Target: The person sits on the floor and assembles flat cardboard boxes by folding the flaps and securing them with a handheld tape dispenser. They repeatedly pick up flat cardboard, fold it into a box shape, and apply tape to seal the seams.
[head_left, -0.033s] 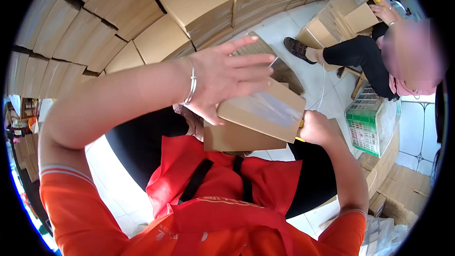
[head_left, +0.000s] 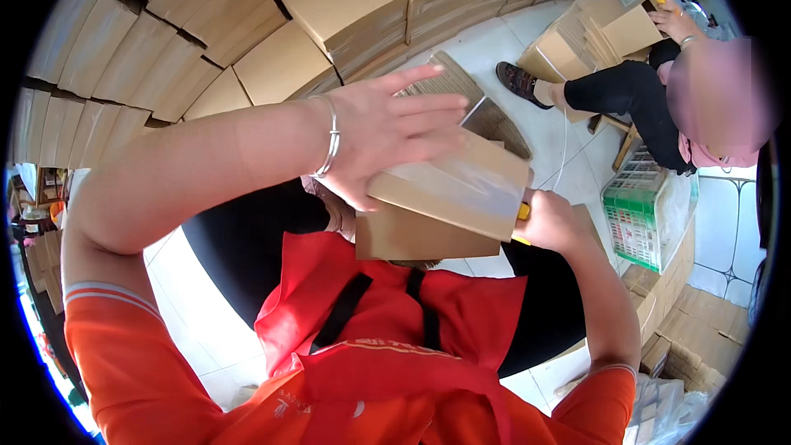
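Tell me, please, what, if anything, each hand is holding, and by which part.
The right hand grips a yellow object, too hidden to tell where; the left hand is spread over the cardboard box, not gripping it.

You've got a white-tiled floor (head_left: 185,297) with thin grout lines. Directly on it, ahead of you: strapped bundle of flattened cardboard (head_left: 503,128). Right of that: co-worker's dark shoe (head_left: 519,84), thin white cord (head_left: 565,144). Further right: green-and-white plastic crate (head_left: 630,218). Past the shoe: second cardboard stack (head_left: 562,51).
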### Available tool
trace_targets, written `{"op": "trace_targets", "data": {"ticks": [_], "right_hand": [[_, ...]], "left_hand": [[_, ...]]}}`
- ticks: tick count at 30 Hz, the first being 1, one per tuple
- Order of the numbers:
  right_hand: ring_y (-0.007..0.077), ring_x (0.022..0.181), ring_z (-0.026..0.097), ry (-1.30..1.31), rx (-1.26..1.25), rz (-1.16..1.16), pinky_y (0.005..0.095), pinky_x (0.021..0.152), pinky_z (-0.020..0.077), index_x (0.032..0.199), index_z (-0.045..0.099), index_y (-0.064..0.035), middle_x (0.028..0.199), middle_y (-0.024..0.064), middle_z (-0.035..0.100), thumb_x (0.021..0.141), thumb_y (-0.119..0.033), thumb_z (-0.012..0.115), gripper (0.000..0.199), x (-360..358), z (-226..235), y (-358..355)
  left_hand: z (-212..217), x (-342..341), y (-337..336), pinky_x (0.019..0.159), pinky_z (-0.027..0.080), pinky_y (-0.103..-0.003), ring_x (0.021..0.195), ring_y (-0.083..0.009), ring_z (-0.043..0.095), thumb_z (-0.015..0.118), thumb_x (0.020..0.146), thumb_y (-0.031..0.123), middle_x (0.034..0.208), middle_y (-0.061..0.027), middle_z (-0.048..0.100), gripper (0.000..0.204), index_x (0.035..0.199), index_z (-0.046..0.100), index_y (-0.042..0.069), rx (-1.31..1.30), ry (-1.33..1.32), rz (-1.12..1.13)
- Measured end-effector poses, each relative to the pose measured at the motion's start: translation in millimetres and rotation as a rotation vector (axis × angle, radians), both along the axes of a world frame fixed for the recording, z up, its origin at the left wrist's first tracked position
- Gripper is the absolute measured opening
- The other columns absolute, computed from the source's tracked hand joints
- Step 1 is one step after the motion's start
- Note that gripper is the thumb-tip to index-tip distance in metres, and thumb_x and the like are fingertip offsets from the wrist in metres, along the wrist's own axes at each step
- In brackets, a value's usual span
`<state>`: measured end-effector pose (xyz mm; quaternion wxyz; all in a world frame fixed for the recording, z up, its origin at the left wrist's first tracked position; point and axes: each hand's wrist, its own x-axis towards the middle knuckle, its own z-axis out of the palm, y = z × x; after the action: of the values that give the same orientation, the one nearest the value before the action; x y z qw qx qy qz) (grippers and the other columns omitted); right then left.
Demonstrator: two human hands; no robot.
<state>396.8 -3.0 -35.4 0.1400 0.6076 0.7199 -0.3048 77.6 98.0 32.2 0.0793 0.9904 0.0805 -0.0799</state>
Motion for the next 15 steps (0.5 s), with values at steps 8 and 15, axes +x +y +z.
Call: {"op": "trace_targets", "data": {"ticks": [8,15], "right_hand": [[0.0323,0.084,0.069,-0.15,0.049,0.021,0.0441,0.073,0.0557,0.105,0.069,-0.0115,0.086,0.0148,0.071,0.075,-0.034,0.071,0.038,-31.1,7.2,6.1],[0.0358,0.075,0.068,-0.18,0.169,0.021,0.0447,0.07,0.055,0.095,0.072,-0.011,0.086,0.0174,0.069,0.071,-0.032,0.068,0.032,-36.8,23.8,0.3]], "left_hand": [[-32.3,-8.1,-26.3,0.12,-0.001,-0.053,0.151,-0.031,0.008,0.065,0.058,0.085,0.162,-0.0171,0.012,0.137,0.155,0.012,0.005,-0.343,-0.04,-0.176],[-51.5,56.6,-32.3,0.12,0.011,-0.051,0.145,-0.0296,0.022,0.065,0.067,0.076,0.151,-0.0145,0.034,0.111,0.144,0.037,0.001,-0.189,-0.234,-0.193]]}}
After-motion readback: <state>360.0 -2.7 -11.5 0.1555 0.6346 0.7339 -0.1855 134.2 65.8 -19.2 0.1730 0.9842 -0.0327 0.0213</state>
